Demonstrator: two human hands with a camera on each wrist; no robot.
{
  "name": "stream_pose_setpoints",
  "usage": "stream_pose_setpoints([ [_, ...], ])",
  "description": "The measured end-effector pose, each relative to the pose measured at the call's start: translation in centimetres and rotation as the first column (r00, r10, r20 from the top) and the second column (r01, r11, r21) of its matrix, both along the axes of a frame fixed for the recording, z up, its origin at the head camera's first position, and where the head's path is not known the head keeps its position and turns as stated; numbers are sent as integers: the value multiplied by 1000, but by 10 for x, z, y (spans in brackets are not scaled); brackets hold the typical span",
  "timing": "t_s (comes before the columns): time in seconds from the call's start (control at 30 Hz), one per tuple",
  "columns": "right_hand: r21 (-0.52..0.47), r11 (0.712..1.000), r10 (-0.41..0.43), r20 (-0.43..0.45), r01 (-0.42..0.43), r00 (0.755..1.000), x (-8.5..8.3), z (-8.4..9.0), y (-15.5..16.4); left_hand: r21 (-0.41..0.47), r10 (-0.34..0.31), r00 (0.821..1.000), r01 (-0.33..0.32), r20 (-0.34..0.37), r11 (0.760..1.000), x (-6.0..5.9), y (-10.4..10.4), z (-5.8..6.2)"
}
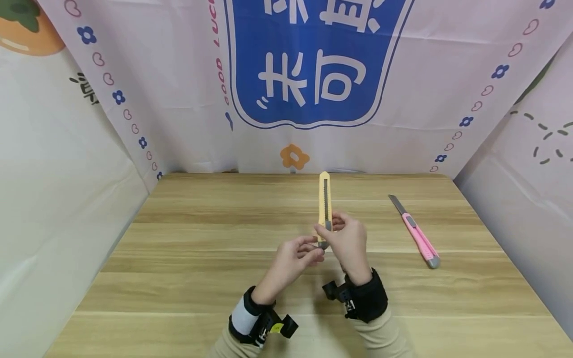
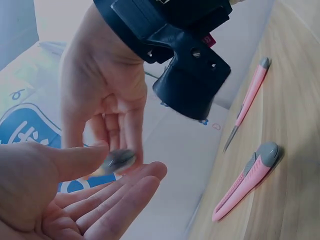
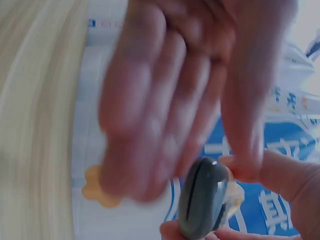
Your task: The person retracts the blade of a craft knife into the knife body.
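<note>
Above desk (image 1: 201, 278), yellow cutter (image 1: 325, 199), far end pointing away from me. My right hand (image 1: 351, 241) grips lower body beside grey slider (image 1: 329, 225), thumb across near side. My left hand (image 1: 291, 258) pinches grey end cap (image 2: 120, 160). To my right, pink cutter (image 1: 418, 236) flat on desk, blade out, untouched. Behind desk, cloth (image 1: 188, 74) with blue panel (image 1: 286, 112), orange flower (image 1: 286, 156).

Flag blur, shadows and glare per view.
Head: yellow cutter fairly sharp, soft shadows on the table; left wrist: bluish cast, grey end cap soft, shadow beside the nearer pink cutter; right wrist: right grip heavily blurred, motion or focus unclear, small bright highlights on the grey end cap.
</note>
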State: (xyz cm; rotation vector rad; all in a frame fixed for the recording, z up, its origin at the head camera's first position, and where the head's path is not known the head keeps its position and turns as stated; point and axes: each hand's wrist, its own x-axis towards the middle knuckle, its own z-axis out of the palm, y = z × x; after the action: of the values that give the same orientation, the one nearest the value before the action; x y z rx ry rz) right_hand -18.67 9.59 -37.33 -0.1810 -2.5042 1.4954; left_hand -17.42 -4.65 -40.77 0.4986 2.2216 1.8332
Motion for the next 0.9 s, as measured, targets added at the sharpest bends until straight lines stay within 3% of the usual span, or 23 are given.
stream_pose_setpoints([
  [0.1, 16, 1000, -18, 49, 17, 999, -2, 3, 12, 1, -7, 1000, 7, 24, 1000, 0, 0, 1],
  [0.33, 157, 987, -68, 137, 46, 988, -7, 1, 49, -3, -7, 999, 7, 54, 1000, 0, -1, 3],
  [0.5, 190, 980, -89, 190, 52, 978, -8, -3, 73, 8, -2, 998, 1, 55, 1000, 0, -1, 3],
  [0.9, 353, 935, -153, 304, 38, 940, -15, -27, 107, -8, -22, 999, 23, 41, 1000, -1, -5, 3],
])
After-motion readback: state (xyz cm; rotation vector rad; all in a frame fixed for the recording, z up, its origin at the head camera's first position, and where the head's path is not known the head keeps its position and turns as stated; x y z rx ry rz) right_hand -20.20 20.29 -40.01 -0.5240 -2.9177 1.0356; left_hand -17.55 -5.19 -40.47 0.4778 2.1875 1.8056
